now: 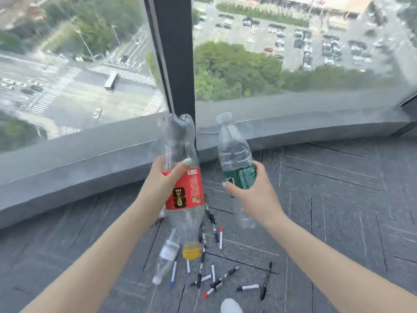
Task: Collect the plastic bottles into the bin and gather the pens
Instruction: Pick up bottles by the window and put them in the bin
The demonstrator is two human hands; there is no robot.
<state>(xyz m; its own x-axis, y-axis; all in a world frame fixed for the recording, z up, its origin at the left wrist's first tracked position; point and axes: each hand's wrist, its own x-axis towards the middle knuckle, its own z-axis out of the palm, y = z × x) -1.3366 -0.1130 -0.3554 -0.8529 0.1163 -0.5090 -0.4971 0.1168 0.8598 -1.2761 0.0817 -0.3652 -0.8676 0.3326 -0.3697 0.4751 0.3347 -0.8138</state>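
Note:
My left hand [165, 177] grips a large clear bottle with a red label [186, 190], held upside down with its yellow cap [191, 253] pointing at the floor. In my right hand [250, 193] is a smaller clear bottle with a green label [235, 159], upright, its clear cap on top. A third small clear bottle with a white label [165, 259] lies on the carpet below the left hand. Several pens [216, 283] are scattered on the carpet beneath both hands, black, white, red-tipped and blue-tipped. No bin is in view.
A grey window ledge [90, 163] runs along the floor-to-ceiling glass, with a dark window post [178, 64] straight ahead. Grey carpet tiles [338, 199] stretch to the right. A white shoe tip [231, 306] shows at the bottom edge.

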